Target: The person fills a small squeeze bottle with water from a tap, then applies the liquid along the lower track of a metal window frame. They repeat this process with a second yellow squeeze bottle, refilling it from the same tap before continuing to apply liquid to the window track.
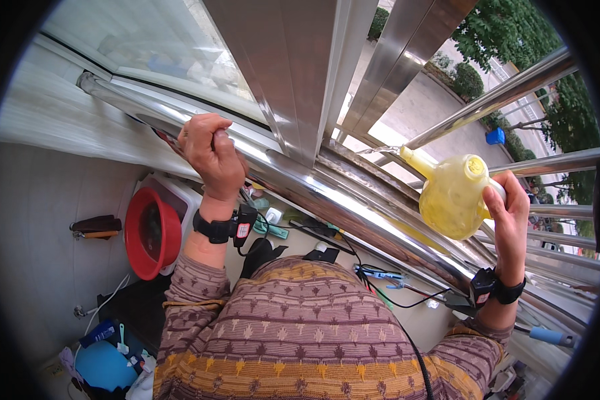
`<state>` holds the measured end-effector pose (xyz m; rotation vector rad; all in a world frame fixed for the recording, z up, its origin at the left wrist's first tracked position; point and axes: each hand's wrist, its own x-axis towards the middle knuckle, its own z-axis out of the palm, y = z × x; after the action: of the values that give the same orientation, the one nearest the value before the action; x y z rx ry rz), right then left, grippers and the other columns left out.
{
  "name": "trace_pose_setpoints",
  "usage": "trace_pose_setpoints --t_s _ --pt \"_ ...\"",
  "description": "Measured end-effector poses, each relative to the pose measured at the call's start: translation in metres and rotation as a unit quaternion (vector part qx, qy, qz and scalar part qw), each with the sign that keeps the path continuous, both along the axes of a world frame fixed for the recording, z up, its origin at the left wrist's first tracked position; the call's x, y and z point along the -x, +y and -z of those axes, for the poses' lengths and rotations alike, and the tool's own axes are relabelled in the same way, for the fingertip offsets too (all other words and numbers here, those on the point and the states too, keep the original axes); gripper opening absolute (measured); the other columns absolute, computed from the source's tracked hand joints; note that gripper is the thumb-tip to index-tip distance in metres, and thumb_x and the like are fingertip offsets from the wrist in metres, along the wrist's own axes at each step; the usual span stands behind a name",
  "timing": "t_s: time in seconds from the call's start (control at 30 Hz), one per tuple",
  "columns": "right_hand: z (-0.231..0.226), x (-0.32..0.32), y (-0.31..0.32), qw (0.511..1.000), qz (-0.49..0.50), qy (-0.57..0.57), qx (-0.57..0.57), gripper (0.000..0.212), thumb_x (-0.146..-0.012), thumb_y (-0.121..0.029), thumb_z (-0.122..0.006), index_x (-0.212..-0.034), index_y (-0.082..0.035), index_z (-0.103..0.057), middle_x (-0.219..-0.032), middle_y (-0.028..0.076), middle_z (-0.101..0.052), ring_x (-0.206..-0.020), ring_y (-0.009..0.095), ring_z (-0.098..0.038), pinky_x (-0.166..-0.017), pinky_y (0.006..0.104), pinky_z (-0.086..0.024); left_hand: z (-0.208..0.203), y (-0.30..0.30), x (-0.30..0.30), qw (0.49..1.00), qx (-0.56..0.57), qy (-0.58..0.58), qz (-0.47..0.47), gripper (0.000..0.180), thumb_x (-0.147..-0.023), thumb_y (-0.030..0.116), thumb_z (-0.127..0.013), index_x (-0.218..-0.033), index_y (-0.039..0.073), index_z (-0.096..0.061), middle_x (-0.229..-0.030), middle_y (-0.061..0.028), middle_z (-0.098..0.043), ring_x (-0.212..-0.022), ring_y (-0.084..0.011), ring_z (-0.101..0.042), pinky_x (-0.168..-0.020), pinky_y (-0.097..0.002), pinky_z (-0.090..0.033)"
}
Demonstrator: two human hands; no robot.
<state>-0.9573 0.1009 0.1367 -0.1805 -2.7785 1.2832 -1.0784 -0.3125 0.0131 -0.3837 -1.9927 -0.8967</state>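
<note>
My right hand (507, 207) is closed round the handle of a yellow see-through plastic watering can (450, 203). The can is held out over the window track, beside the outer bars, with its spout pointing up and left. A round opening shows on its top. My left hand (213, 153) is closed on a shiny metal rail (293, 175) that runs across in front of me, just inside the glass. Part of its grip is hidden behind the knuckles. Each wrist wears a black strap with a small box.
Metal bars (500, 93) slant across the open window at the right, with a paved yard and trees below. A glass pane (160, 53) stands at the upper left. A red basin (152, 233) is at my left. Cables and small items lie on the floor.
</note>
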Motion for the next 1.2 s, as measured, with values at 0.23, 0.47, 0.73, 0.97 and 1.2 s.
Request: trace_pose_setpoints --t_s 0.23,0.47,0.73,0.97,1.2 --pt "-0.003 0.008 -0.013 0.999 -0.013 0.007 0.031 0.034 -0.095 -0.03 -0.071 -0.087 -0.001 -0.057 -0.075 -0.001 -0.052 -0.071 0.005 -0.046 -0.063 0.0223 -0.037 0.0 0.0 0.001 1.0 0.009 0.002 -0.002 0.011 -0.086 0.009 -0.05 -0.087 0.007 -0.061 -0.086 -0.0079 -0.062 -0.085 -0.0261 -0.058 -0.089 -0.0383 -0.039" --pt "-0.004 0.013 -0.022 0.999 -0.023 0.017 0.031 0.033 -0.095 -0.03 -0.071 -0.087 -0.001 -0.057 -0.074 -0.001 -0.053 -0.07 0.005 -0.047 -0.062 0.0216 -0.037 0.0 -0.002 -0.001 1.0 0.01 -0.011 0.01 0.013 -0.089 0.008 -0.049 -0.09 0.006 -0.062 -0.089 -0.0083 -0.063 -0.089 -0.0254 -0.058 -0.092 -0.0373 -0.039" --pt "-0.002 0.015 -0.026 0.999 -0.024 0.014 0.045 0.035 -0.095 -0.032 -0.072 -0.087 -0.001 -0.057 -0.075 -0.001 -0.054 -0.07 0.004 -0.048 -0.062 0.0217 -0.038 0.0 -0.001 0.001 1.0 0.006 0.002 0.007 0.012 -0.087 0.008 -0.05 -0.088 0.007 -0.061 -0.086 -0.0076 -0.062 -0.085 -0.0254 -0.058 -0.09 -0.0377 -0.038" --pt "-0.002 0.019 -0.031 0.999 -0.035 0.011 0.038 0.035 -0.094 -0.032 -0.073 -0.087 -0.001 -0.058 -0.074 -0.002 -0.051 -0.069 0.004 -0.046 -0.062 0.0218 -0.037 0.0 -0.001 0.0 1.0 0.013 0.001 0.004 0.011 -0.087 0.008 -0.05 -0.088 0.007 -0.061 -0.086 -0.0079 -0.062 -0.084 -0.0259 -0.058 -0.09 -0.038 -0.038" --pt "-0.003 0.023 -0.04 0.999 -0.041 0.006 0.03 0.035 -0.094 -0.031 -0.073 -0.086 -0.001 -0.057 -0.074 -0.002 -0.05 -0.069 0.004 -0.045 -0.061 0.0222 -0.036 0.0 -0.002 0.0 1.0 0.015 0.001 0.007 0.011 -0.087 0.008 -0.051 -0.089 0.007 -0.061 -0.087 -0.0079 -0.062 -0.085 -0.0264 -0.058 -0.09 -0.0383 -0.039"
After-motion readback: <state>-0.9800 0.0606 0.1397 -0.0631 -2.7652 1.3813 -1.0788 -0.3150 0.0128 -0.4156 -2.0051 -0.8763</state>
